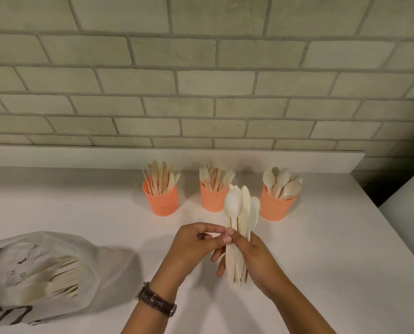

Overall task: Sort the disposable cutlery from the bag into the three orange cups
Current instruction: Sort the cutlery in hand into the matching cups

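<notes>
Three orange perforated cups stand in a row near the wall: the left cup (161, 201) holds knives, the middle cup (213, 199) holds forks, the right cup (274, 205) holds spoons. My right hand (256, 259) grips an upright bundle of pale cutlery (242, 213), spoons and knives showing at its top. My left hand (191, 247) pinches the handle of the front spoon in that bundle with thumb and fingertips. The translucent plastic bag (56, 268) lies at the lower left with more cutlery inside.
The white countertop (333, 261) ends at a right edge beside a dark gap. A raised white ledge (80, 156) runs under the grey tiled wall behind the cups. My left wrist wears a dark-strapped watch (156, 300).
</notes>
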